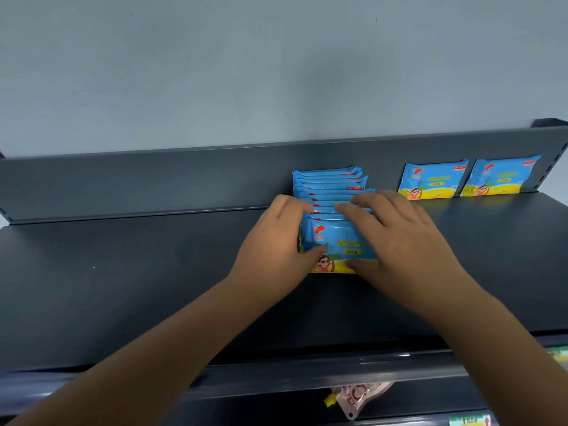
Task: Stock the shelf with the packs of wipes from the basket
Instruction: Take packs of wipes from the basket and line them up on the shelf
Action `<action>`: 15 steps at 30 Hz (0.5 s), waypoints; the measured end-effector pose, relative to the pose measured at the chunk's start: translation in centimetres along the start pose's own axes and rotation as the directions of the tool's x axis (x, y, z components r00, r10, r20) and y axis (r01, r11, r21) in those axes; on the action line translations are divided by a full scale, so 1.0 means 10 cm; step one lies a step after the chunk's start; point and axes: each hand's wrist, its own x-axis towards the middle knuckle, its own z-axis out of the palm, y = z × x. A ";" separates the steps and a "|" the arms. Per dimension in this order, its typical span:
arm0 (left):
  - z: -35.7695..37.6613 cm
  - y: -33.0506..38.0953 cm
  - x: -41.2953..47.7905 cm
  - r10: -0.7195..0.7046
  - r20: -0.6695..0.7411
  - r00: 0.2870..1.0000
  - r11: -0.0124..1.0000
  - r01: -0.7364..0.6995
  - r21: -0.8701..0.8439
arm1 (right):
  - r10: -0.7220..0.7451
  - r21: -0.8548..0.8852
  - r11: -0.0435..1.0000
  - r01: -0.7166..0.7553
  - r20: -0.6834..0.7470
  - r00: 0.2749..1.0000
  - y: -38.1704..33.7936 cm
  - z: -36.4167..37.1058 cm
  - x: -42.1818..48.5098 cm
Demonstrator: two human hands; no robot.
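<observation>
A row of several blue and yellow packs of wipes [330,182] stands upright on the dark shelf [138,272], running from the back panel toward me. My left hand [273,244] grips the left end of the front packs [336,241], thumb on the front face. My right hand [399,238] lies over the top and right side of the same packs, fingers spread across their tops and thumb on the front pack's lower edge. Two more packs [431,181] [499,176] lean singly against the back panel at the right. The basket is out of view.
The shelf's back panel [153,182] rises behind the packs, with a pale wall above. The shelf's front rail [307,367] runs across below my arms. On a lower shelf lies a white spouted pouch [356,398].
</observation>
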 end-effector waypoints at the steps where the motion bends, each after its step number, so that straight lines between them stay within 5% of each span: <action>1: -0.01 0.00 -0.01 -0.002 0.007 1.000 1.000 0.002 0.009 | 0.012 0.009 1.000 -0.012 0.002 1.000 0.02 -0.01 -0.02; 10: -0.07 0.05 -0.04 0.002 0.031 1.000 0.994 -0.005 0.112 | 0.030 0.027 0.999 -0.032 0.049 0.998 -0.08 0.03 0.00; 15: -0.25 0.04 -0.11 -0.029 0.011 1.000 0.950 0.024 0.312 | -0.014 0.170 0.985 0.018 -0.025 1.000 -0.28 0.01 0.15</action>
